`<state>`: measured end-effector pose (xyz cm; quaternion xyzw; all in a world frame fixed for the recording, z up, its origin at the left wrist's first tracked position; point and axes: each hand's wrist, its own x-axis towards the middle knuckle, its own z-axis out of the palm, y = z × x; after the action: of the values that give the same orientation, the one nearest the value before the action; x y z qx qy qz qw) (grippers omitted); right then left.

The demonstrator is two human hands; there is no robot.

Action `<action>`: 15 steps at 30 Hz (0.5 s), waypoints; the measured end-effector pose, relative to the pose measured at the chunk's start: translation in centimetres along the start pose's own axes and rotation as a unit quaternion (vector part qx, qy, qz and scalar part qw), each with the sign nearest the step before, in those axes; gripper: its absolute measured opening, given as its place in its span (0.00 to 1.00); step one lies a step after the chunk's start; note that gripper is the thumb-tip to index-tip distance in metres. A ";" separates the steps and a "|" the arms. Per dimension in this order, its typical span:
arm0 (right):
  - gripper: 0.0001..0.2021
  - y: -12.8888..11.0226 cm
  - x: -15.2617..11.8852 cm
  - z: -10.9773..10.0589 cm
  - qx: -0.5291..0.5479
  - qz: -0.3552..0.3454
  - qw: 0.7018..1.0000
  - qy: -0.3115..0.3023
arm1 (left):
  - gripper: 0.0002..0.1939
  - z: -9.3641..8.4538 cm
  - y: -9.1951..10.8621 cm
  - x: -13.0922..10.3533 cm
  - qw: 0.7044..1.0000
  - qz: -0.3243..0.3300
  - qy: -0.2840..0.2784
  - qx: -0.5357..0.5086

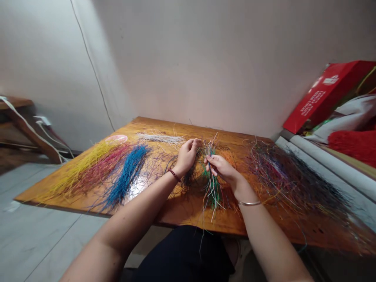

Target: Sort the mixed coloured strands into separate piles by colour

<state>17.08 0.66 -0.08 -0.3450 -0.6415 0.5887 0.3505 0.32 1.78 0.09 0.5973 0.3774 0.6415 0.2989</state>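
My right hand (pixel 221 167) is closed around a small bundle of mixed coloured wires (pixel 212 187), mostly white and green with some blue and orange. Their ends stick out above and below the fingers. Just left of it, my left hand (pixel 188 156) has its fingers pressed together in a pinch; whatever is between the fingertips is too thin to make out. Beneath the hands lie a dark pile of wires (pixel 189 176) and some orange wires (pixel 228 158), partly hidden. White wires (pixel 161 138) rest behind my left hand.
Yellow wires (pixel 85 162), red wires (pixel 101 169) and blue wires (pixel 126 176) lie on the left of the wooden table (pixel 188 217). A large dark mixed tangle (pixel 296 176) covers the right side. Beyond it are white rolls (pixel 337 160) and a red box (pixel 320 94). A wall stands behind.
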 end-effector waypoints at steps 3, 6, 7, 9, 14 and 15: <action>0.22 0.0 0.0 0.0 -0.002 0.010 1.000 0.004 | 0.19 0.0 0.2 -0.1 1.000 -0.007 0.004 -0.017; 0.21 -0.2 -0.2 0.1 -0.009 0.020 1.000 0.005 | 0.14 0.1 0.4 -0.2 0.999 -0.031 0.001 -0.015; 0.21 -0.2 -0.2 0.1 -0.009 0.020 1.000 0.006 | 0.13 0.1 0.5 -0.1 0.999 -0.039 -0.002 -0.014; 0.21 -0.3 -0.2 0.1 -0.008 0.022 1.000 0.010 | 0.11 0.1 0.5 -0.1 0.998 -0.053 -0.007 -0.023; 0.21 -0.5 -0.2 0.1 -0.003 0.026 1.000 0.013 | 0.10 0.1 0.3 0.2 0.991 -0.099 0.005 -0.093; 0.21 -0.6 -0.3 0.1 -0.001 0.025 1.000 0.012 | 0.09 0.1 0.3 0.3 0.989 -0.106 0.009 -0.103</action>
<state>17.10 0.35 0.47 -0.3681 -0.6294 0.5924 0.3427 0.41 1.81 0.52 0.5140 0.3733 0.6468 0.4220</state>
